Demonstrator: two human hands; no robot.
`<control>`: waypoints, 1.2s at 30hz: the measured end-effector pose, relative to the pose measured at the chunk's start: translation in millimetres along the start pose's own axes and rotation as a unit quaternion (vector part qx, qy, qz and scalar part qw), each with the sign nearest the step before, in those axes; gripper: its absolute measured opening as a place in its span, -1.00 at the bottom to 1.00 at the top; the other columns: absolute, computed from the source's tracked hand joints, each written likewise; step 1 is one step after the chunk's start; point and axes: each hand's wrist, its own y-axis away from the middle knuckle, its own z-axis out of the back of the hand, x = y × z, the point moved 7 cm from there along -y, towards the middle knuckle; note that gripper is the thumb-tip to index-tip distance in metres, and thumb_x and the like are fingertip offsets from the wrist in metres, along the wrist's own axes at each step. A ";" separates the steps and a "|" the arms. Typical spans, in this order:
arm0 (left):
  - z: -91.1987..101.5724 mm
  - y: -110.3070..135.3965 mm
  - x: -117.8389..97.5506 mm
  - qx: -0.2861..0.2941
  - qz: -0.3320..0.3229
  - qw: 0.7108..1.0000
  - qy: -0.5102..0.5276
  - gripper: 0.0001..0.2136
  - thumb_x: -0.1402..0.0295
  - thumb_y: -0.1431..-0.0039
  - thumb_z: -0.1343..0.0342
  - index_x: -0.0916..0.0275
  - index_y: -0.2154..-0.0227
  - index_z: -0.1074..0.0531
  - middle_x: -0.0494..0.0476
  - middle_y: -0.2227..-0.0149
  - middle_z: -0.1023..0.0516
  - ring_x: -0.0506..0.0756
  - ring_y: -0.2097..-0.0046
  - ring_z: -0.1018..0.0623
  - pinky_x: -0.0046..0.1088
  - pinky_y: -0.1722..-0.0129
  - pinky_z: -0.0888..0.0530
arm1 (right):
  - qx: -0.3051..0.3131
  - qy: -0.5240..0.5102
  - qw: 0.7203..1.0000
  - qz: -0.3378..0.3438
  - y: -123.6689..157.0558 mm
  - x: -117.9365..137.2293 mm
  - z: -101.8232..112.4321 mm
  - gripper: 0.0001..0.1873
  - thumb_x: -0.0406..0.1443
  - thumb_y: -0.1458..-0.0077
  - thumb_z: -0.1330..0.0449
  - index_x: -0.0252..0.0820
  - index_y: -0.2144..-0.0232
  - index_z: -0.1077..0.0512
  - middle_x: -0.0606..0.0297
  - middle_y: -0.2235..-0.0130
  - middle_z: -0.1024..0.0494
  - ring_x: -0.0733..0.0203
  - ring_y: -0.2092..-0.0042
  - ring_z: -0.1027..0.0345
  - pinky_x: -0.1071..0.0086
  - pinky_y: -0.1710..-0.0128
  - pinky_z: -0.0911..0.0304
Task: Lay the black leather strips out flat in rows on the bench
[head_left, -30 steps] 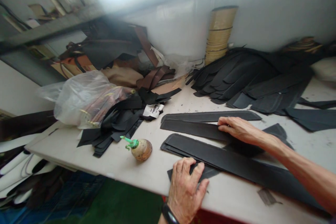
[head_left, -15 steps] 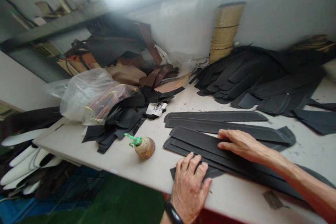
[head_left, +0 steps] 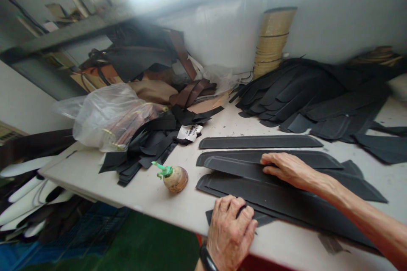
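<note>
My right hand (head_left: 286, 169) pinches the upper edge of a black strip (head_left: 232, 167) with a rounded end, thumb and fingers closed on it. That strip lies tilted, overlapping another black strip (head_left: 302, 158) behind it. Nearer me is a stack of long black strips (head_left: 241, 188), partly hidden under my right forearm. My left hand (head_left: 230, 228), with a dark band at the wrist, rests bent-fingered at the table's front edge, fingers slightly apart. Under it, a small black piece (head_left: 265, 219) shows in part. A separate black strip (head_left: 260, 141) lies farther back.
Left of the strips stands a round bulb-like object with green shoots (head_left: 175, 179). Behind it are black scraps with a white label (head_left: 190, 132) and a clear plastic bag (head_left: 95, 110). A large black strip pile (head_left: 305, 89) and a yellowish roll (head_left: 273, 42) stand at the back.
The strip under my right hand has shifted away from the near stack, toward the back strips, uncovering more of the stack. My left hand's fingers have bent and drawn back slightly.
</note>
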 end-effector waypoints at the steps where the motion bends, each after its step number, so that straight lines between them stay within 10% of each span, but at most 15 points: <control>1: 0.0 1.8 -0.5 -0.003 -0.004 1.000 0.002 -0.85 0.40 -0.13 -0.05 0.19 0.22 -0.40 0.10 0.17 -0.44 0.16 0.12 -0.36 -0.23 0.14 -0.32 | -0.003 0.002 1.000 0.003 1.6 1.2 -0.2 -0.87 -0.23 -0.15 -0.01 -0.11 0.36 -0.33 0.31 0.35 -0.47 0.17 0.30 -0.35 0.39 0.35 -0.10; 16: 1.4 8.4 -3.6 -0.014 -0.035 0.999 -0.008 -0.75 0.36 -0.11 -0.07 0.21 0.12 -0.40 0.14 0.20 -0.42 0.14 0.17 -0.36 -0.26 0.20 -0.30 | -0.028 0.079 0.996 0.026 -18.5 11.7 5.5 -0.85 -0.36 -0.16 -0.01 -0.12 0.31 -0.38 0.27 0.30 -0.42 0.18 0.26 -0.33 0.39 0.31 -0.13; 25: 0.5 7.3 -3.4 0.005 -0.028 0.999 -0.016 -0.74 0.37 -0.13 -0.06 0.18 0.09 -0.38 0.14 0.19 -0.41 0.15 0.16 -0.36 -0.27 0.20 -0.30 | -0.001 0.067 0.998 0.005 38.0 48.7 -19.2 -0.77 -0.20 0.06 -0.23 -0.16 0.32 -0.39 0.23 0.32 -0.42 0.06 0.31 -0.33 0.25 0.32 -0.17; 36: 2.6 10.0 -6.7 0.002 -0.031 0.999 -0.034 -0.73 0.37 -0.13 -0.05 0.16 0.08 -0.38 0.13 0.20 -0.40 0.14 0.18 -0.37 -0.28 0.21 -0.31 | -0.006 0.031 0.999 0.022 16.3 34.6 -19.1 -0.91 -0.33 -0.13 -0.03 -0.13 0.39 -0.32 0.29 0.36 -0.44 0.18 0.31 -0.35 0.39 0.35 -0.16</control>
